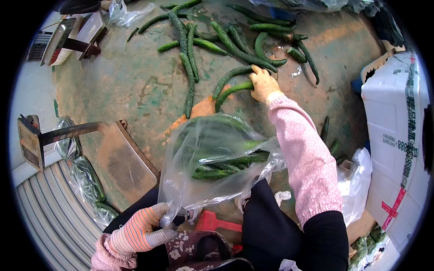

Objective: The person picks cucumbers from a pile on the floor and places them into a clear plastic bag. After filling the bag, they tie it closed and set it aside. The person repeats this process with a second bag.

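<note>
My left hand [142, 228], in an orange-and-grey striped glove, pinches the edge of a clear plastic bag [179, 162]. Several green cucumbers [217, 173] lie inside the bag, seen partly through its film. Beyond the bag, my right hand [264, 84] wears a yellow glove and reaches to the floor. Its fingers close over the end of a curved bright-green cucumber [234, 90]. A darker curved cucumber [229, 77] lies alongside, its far end at my right fingertips. Just past the hand, a long cucumber [237, 50] rests among others.
Loose cucumbers [181, 28] are scattered across the stained floor [135, 74] ahead. A platform scale [127, 159] stands at left, with another scale [90, 32] farther back. Bagged cucumbers [86, 179] line the left side. A white foam box [383, 111] bearing writing stands at right. A red stool [215, 222] is below me.
</note>
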### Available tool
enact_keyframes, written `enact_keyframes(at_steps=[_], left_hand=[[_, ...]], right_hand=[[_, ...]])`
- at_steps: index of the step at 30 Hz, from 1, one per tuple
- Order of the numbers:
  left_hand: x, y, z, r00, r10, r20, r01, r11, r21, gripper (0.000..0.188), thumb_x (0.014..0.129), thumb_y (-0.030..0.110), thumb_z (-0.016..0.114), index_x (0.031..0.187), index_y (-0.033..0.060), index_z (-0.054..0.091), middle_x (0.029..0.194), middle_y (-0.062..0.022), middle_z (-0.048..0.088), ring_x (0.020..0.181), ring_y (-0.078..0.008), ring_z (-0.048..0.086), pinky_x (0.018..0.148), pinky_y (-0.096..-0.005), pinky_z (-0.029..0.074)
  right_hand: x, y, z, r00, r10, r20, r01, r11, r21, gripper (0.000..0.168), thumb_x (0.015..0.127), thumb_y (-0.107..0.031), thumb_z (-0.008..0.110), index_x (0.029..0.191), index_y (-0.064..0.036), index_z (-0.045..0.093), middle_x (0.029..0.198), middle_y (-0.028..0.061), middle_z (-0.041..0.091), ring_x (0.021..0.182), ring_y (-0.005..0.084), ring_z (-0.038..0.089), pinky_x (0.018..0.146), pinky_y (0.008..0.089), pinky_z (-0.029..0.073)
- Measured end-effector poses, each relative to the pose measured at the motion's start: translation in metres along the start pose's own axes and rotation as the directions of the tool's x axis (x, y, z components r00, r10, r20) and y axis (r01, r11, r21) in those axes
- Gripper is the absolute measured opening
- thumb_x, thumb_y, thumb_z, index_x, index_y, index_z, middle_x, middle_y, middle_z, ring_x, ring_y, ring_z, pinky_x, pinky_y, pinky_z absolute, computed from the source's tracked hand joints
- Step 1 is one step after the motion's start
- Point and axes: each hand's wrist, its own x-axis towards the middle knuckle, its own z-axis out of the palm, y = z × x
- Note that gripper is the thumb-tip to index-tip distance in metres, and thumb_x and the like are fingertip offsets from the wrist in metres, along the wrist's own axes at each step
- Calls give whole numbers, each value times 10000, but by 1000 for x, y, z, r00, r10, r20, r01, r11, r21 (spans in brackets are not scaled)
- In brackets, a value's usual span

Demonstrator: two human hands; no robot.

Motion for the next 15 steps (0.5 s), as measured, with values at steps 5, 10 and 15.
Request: enact_keyframes(at_steps=[5, 10, 15], left_hand=[[3, 5, 2, 1000, 21, 16, -21, 1000, 19, 423, 813, 83, 629, 1219, -6, 553, 1119, -47, 623, 1038, -137, 557, 933, -304, 419], [1, 1, 2, 999, 14, -29, -14, 1000, -12, 415, 812, 91, 637, 1208, -4, 559, 1087, -34, 626, 993, -136, 573, 896, -292, 442], [0, -2, -2, 998, 48, -40, -47, 998, 39, 433, 809, 130, 660, 1208, -3, 557, 1023, -25, 640, 921, -111, 586, 815, -262, 465]], right_hand=[[35, -10, -11, 962, 237, 134, -219, 966, -136, 451, 833, -91, 596, 1277, -74, 520, 1256, 104, 527, 1163, 275, 523, 908, 412, 489], [7, -18, 1, 952, 260, 164, -213, 942, -260, 340, 773, -224, 682, 1093, -113, 657, 1125, 116, 577, 1096, 272, 558, 860, 382, 493], [-54, 11, -14, 809, 533, 248, -586, 765, 265, 457, 726, -222, 671, 1132, -35, 576, 1024, 192, 641, 960, 353, 613, 877, 426, 478]])
